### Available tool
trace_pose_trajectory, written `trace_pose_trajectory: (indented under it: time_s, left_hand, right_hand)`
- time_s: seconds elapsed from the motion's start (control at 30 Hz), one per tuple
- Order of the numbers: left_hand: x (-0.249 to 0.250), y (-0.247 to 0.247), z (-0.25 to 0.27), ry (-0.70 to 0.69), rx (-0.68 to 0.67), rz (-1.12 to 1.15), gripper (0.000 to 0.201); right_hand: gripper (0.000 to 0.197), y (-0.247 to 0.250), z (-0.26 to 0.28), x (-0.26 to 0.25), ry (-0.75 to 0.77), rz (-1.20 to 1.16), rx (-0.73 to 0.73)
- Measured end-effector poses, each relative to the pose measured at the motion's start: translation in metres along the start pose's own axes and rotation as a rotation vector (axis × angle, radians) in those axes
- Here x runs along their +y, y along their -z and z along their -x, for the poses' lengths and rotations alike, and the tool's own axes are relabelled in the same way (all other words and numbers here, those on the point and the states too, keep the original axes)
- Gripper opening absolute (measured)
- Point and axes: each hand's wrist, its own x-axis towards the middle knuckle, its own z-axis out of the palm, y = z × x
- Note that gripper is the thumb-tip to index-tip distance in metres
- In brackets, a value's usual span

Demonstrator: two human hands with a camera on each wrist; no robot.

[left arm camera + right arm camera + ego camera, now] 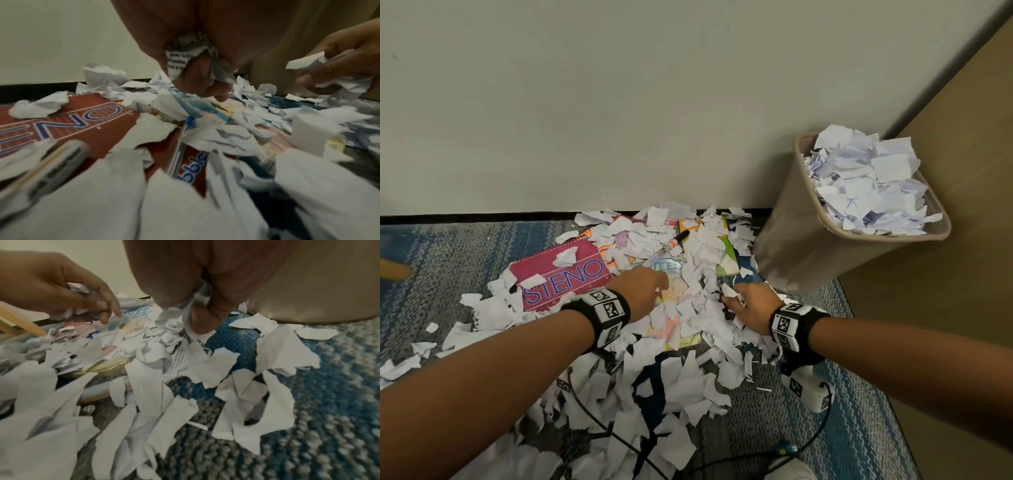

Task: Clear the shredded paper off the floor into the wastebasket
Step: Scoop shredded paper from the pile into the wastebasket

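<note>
The tan wastebasket [808, 246] by the wall brims with torn scraps. Shredded paper [671, 387] still covers the carpet, burying a red steno pad [571, 277], a marker [671, 245] and booklets. The wrist views alone show each grip — left hand [640, 291] and right hand [751, 305] both curl round crumpled scraps.

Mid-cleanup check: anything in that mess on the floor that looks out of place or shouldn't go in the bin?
Yes. Mixed into the torn paper are a red steno notebook, a marker and colourful booklets, half buried. The wastebasket is already heaped above its rim, so more scraps may spill.
</note>
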Motion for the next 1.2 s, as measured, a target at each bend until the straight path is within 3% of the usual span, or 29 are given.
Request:
trace_pose_trajectory:
  time_s: [0.1, 0.23, 0.37, 0.47, 0.57, 0.63, 0.8, 0.93, 1.03, 1.1, 1.2]
  left_hand:
    - [-0.004, 0.0, 0.01, -0.01, 0.011, -0.013, 0.014]
    - [-0.002, -0.006, 0.031, -0.066, -0.031, -0.127, 0.048]
    - [-0.008, -0.015, 0.044, -0.099, -0.033, -0.127, 0.051]
    - [-0.024, -0.008, 0.048, -0.16, -0.168, -0.105, 0.079]
    - [-0.042, 0.003, 0.054, -0.179, -0.269, -0.172, 0.113]
    - [-0.05, 0.003, 0.059, -0.19, -0.261, -0.238, 0.118]
    - [-0.04, -0.019, 0.061, -0.144, -0.247, -0.333, 0.097]
    - [-0.026, -0.027, 0.057, -0.16, -0.124, -0.282, 0.037]
    - [-0.025, -0.019, 0.053, -0.132, -0.041, -0.147, 0.034]
    - [-0.033, -0.009, 0.051, -0.072, 0.001, -0.06, 0.038]
    - [-0.056, 0.009, 0.052, -0.019, 0.033, 0.067, 0.048]
  right_hand:
    - [0.03, -0.002, 0.001, 0.002, 0.005, 0.074, -0.015]
    - [0.028, -0.012, 0.005, 0.007, 0.112, 0.054, 0.029]
    - [0.059, -0.03, 0.009, -0.002, 0.234, 0.132, -0.094]
    - [0.09, -0.037, 0.007, -0.011, 0.246, 0.347, -0.251]
    - [0.073, -0.027, -0.003, -0.014, 0.258, 0.394, -0.263]
    - [0.056, -0.02, -0.01, -0.015, 0.26, 0.404, -0.259]
    - [0.045, -0.009, -0.014, -0.022, 0.254, 0.328, -0.253]
    - [0.035, -0.001, -0.013, -0.028, 0.31, 0.186, -0.077]
    - [0.022, 0.004, -0.011, -0.037, 0.28, 0.105, 0.023]
    - [0.021, 0.007, -0.008, -0.046, 0.268, 0.071, 0.0]
    - [0.037, 0.005, 0.0, -0.063, 0.301, 0.004, -0.121]
